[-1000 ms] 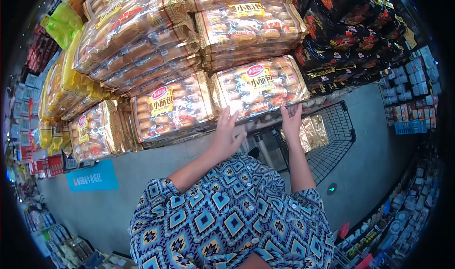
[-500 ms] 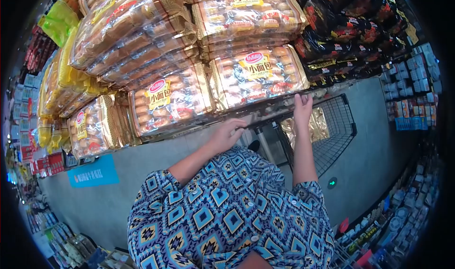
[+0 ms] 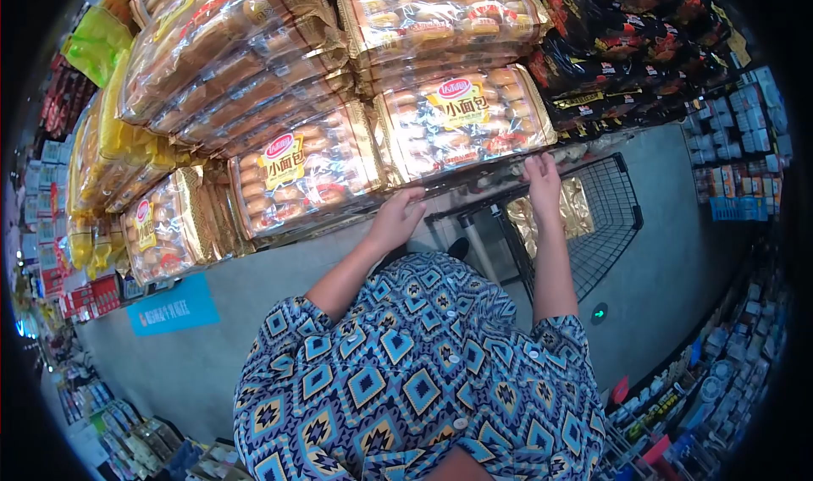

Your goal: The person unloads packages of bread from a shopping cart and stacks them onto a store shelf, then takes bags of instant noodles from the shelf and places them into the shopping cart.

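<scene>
A pack of small bread rolls [image 3: 466, 125] in clear and gold wrapping lies at the front of the stacked display, facing me. Just below its lower left corner is my left hand [image 3: 395, 220], fingers stretched out and thumb apart, holding nothing that I can see. My right hand [image 3: 543, 183] reaches up to the pack's lower right corner, fingers extended; whether the tips touch the wrapping I cannot tell. To the left lies a similar bread pack [image 3: 305, 172]. Under my right forearm, a gold package [image 3: 576, 206] sits inside a black wire shopping cart [image 3: 622, 197].
Tall stacks of bread packs [image 3: 246, 66] rise behind the front row. Black packages [image 3: 627, 58] are piled at right, yellow bags [image 3: 102, 159] at left. A blue sign [image 3: 174, 305] hangs at the display's lower left. Shelves of goods [image 3: 737, 134] line the far right.
My left hand has moved a little left and up, towards the pack's lower left corner. My right hand has risen slightly at the right corner. The view has shifted a little.
</scene>
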Motion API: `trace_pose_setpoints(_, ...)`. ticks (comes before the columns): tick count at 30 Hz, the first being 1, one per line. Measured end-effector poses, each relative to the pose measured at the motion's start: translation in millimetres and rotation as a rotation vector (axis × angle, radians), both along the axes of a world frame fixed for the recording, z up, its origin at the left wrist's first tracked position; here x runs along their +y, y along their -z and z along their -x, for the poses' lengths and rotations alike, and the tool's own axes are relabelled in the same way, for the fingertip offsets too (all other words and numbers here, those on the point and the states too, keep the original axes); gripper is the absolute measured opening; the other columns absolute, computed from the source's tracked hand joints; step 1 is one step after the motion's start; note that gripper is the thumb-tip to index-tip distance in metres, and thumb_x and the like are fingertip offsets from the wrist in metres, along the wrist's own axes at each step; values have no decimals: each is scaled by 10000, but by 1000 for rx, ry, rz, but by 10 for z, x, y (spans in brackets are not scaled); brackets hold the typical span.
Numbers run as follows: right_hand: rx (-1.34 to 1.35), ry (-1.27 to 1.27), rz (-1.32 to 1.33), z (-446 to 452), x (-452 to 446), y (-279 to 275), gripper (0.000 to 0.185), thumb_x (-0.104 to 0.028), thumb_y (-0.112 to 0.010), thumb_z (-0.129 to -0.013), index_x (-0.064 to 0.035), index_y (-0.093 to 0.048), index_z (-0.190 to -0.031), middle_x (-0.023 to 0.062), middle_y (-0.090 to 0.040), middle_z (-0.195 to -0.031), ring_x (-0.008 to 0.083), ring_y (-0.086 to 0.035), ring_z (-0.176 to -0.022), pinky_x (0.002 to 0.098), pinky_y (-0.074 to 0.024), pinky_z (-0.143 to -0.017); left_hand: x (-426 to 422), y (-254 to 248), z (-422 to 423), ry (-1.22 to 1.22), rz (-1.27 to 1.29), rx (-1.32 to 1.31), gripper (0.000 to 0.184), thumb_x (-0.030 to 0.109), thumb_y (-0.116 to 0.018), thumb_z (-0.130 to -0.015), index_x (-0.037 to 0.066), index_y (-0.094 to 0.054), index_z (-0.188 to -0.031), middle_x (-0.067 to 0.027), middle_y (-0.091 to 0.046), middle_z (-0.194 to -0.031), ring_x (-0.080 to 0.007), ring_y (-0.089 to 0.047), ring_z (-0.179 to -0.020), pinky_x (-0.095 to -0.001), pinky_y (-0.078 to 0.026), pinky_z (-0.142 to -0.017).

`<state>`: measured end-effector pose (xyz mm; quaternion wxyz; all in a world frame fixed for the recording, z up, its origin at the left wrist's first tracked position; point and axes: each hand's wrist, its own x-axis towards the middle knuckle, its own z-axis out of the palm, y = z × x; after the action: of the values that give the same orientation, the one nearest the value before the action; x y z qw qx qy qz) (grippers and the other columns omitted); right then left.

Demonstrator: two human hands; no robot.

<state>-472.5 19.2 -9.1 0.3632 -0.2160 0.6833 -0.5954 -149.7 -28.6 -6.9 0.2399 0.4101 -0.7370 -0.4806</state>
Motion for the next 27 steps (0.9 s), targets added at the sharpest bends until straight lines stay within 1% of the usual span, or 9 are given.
trace_pose_setpoints(1, 2, 6, -3, 44, 62, 57, 610, -173, -591, -929, 86, -301, -1400, 209, -461, -1357, 223, -494, -1218, 300, -386, -1005, 9, 43, -19, 38, -159, 4, 355, 209, -607, -913, 10, -578, -1206, -140, -638, -1150, -208, -625, -1032, -329, -496, -863)
trace_pose_setpoints(3, -15, -67, -66, 81, 215, 145, 524, -189, -600, -929, 81, -411, -1336, 152, -566, -1212, 166, -563, -1064, 267, -443, -901, 55, 134, -70, 89, -193, -41, 339, 202, -605, -914, 4, -586, -1190, -137, -645, -1133, -205, -628, -1019, -325, -497, -857)
trace_pose_setpoints(4, 8, -58, -75, 63, 302, 202, 379, -202, -610, -926, 48, -549, -1204, 68, -628, -1011, 102, -570, -862, 238, -466, -763, 68, 139, -109, 135, -221, -86, 325, 196, -604, -915, -1, -594, -1173, -134, -652, -1116, -202, -632, -1006, -321, -497, -850)
trace_pose_setpoints(8, -11, -280, -311, 14, 690, 316, 288, -255, -588, -945, -21, -621, -1109, 17, -640, -928, 105, -599, -843, 256, -492, -754, 88, 92, -138, 137, -266, -110, 303, 172, -600, -916, -8, -600, -1160, -128, -667, -1071, -202, -641, -965, -312, -498, -844)
trace_pose_setpoints(11, 74, -405, -349, -110, 896, 331, 268, -209, -580, -936, -22, -619, -1123, 38, -665, -923, 119, -614, -814, 260, -502, -738, 7, 200, -140, 39, -218, -41, 279, 163, -580, -934, -4, -604, -1155, -107, -679, -992, -160, -635, -923, -287, -496, -830)
trace_pose_setpoints(17, 55, -389, -307, -226, 954, 378, 288, -234, -617, -904, -10, -641, -1082, 46, -670, -926, 119, -598, -822, 269, -487, -764, 131, 5, 195, 140, -318, -5, 280, 162, -574, -944, -23, -598, -1153, -74, -679, -961, -98, -605, -885, -258, -484, -820)
trace_pose_setpoints(22, 44, -248, -267, -68, 1093, 240, 256, -202, -622, -892, -8, -652, -1057, 56, -680, -929, 123, -610, -849, 266, -486, -773, 340, -4, 346, 325, -371, -71, 285, 126, -585, -930, -38, -586, -1163, -100, -679, -1019, -140, -633, -953, -273, -490, -851)
trace_pose_setpoints(25, 203, 5, -275, 414, 1413, 650, 247, -224, -593, -883, -22, -673, -1000, 77, -680, -883, 169, -627, -805, 301, -498, -740, 397, -11, 406, 362, -360, -76, 285, 111, -591, -922, -39, -584, -1164, -114, -678, -1027, -150, -637, -957, -276, -492, -859)
trace_pose_setpoints(27, 305, 140, -475, 913, 1699, 842, 224, -211, -618, -880, -14, -685, -963, 83, -698, -872, 149, -639, -791, 286, -502, -734, 422, -8, 416, 360, -364, -77, 282, 98, -592, -917, -39, -584, -1164, -119, -676, -1033, -159, -641, -960, -277, -493, -863)
